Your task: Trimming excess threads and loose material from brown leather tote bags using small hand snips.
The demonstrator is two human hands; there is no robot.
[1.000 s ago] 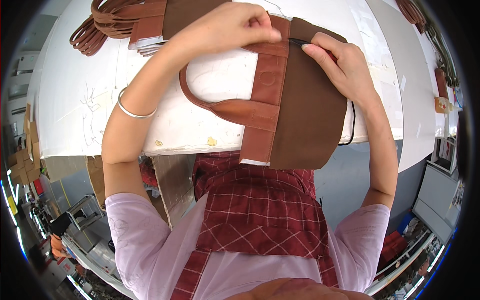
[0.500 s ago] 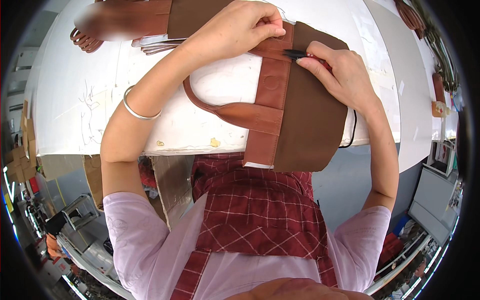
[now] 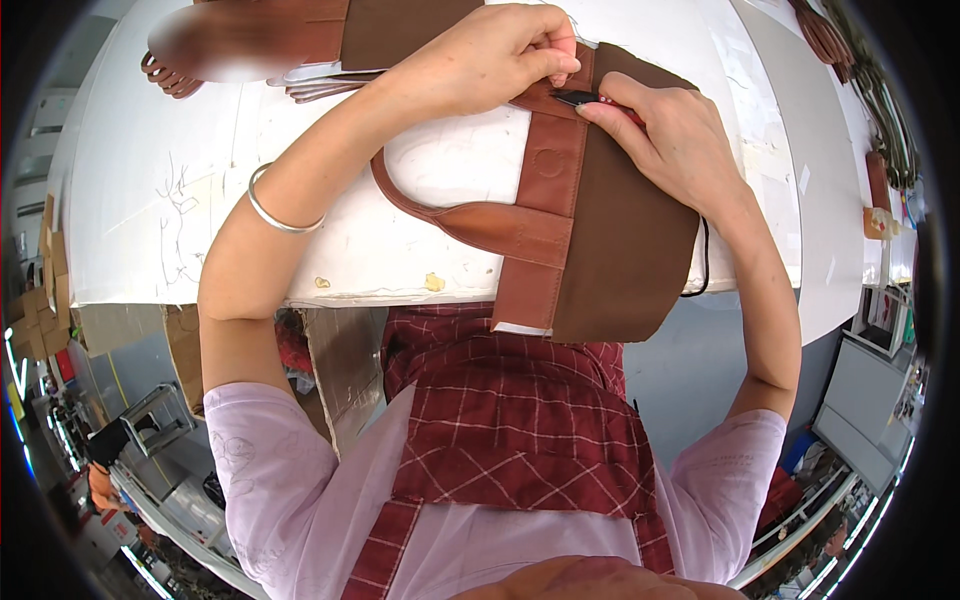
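Note:
A dark brown bag panel (image 3: 625, 245) with a reddish-brown leather band (image 3: 545, 185) lies across the table edge. From the band a looped leather handle (image 3: 480, 225) reaches out to the left. My left hand (image 3: 515, 55) is closed in a pinch above the band's far end; what the fingertips hold, if anything, is too small to make out. My right hand (image 3: 670, 130) grips small thread snips (image 3: 574, 97) with black blades and a reddish handle, mostly hidden in the palm. The blades point left, over the far handle's stitched end.
The white table (image 3: 230, 230) carries pen scribbles. At its far left lie another brown panel (image 3: 400, 30) with leather trim and a stack of layered strips (image 3: 325, 82). Bundled straps (image 3: 825, 35) hang at the far right. A black cord (image 3: 706, 260) trails beside the panel's right edge.
My right hand has moved the snips slightly left and away from me, closer to my left fingertips. The bag panel has shifted a little to the right.

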